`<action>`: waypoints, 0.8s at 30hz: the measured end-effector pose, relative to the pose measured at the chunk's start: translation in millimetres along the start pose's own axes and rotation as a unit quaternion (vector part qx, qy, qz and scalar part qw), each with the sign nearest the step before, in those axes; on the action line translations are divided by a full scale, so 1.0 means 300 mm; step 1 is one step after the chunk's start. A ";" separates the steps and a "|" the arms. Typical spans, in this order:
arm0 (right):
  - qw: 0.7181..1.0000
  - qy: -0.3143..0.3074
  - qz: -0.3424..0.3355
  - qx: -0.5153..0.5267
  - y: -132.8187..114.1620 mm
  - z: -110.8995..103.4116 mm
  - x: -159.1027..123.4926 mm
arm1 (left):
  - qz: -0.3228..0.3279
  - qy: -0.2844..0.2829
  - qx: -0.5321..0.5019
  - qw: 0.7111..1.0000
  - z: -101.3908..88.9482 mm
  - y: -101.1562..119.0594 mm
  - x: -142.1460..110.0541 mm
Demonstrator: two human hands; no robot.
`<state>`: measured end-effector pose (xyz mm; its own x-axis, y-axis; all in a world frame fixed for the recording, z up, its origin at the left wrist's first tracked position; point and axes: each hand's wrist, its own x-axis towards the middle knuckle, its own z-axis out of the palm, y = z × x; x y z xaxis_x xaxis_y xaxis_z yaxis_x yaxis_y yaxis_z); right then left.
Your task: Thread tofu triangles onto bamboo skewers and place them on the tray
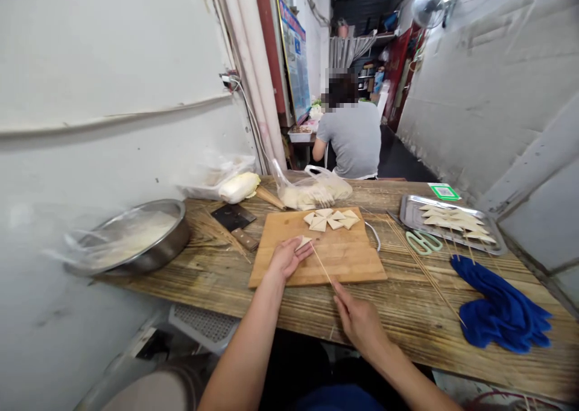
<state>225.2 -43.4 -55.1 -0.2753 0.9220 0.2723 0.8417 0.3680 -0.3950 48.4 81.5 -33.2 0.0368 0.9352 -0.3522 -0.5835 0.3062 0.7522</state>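
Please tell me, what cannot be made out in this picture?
All in the head view:
Whether the thin wooden skewer enters the pale triangular piece in the left hand: too small.
The skewer's rear end: hidden by the right hand.
Exact contents of the round steel basin: blurred.
Hands of the grey-shirted person: hidden by the body.
Wording on the blue poster: too small.

We are seeing a wooden worktop (398, 314): a basin (169, 245) and cleaver (233, 217) are sitting toward its left end, a plastic bag (312, 195) is resting by its far edge, and skewers (420, 266), scissors (423, 243), a tray (407, 221) and blue cloth (502, 305) are lying right of the central cutting board (280, 224).
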 end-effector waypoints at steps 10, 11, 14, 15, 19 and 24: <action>0.997 -0.009 0.032 0.067 -0.012 0.029 0.023 | -0.107 0.027 -0.019 0.994 -0.003 0.038 0.030; 0.997 -0.009 0.032 0.073 -0.011 0.030 0.021 | -0.108 0.031 -0.020 0.993 -0.001 0.039 0.027; 0.996 -0.006 0.028 0.088 -0.008 0.033 0.014 | -0.107 0.041 -0.021 0.993 0.005 0.043 0.021; 0.996 -0.002 0.026 0.090 -0.007 0.034 0.012 | -0.105 0.042 -0.022 0.993 0.006 0.044 0.020; 0.996 0.016 0.013 0.086 -0.004 0.035 0.011 | -0.105 0.041 -0.027 0.993 0.006 0.046 0.020; 0.996 0.019 0.011 0.090 -0.003 0.037 0.013 | -0.107 0.041 -0.026 0.993 0.004 0.046 0.022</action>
<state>218.2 -38.8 -63.6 -0.2376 0.9259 0.2936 0.7498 0.3670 -0.5506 41.7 92.0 -24.4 0.0994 0.8313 -0.5469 -0.6106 0.4850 0.6261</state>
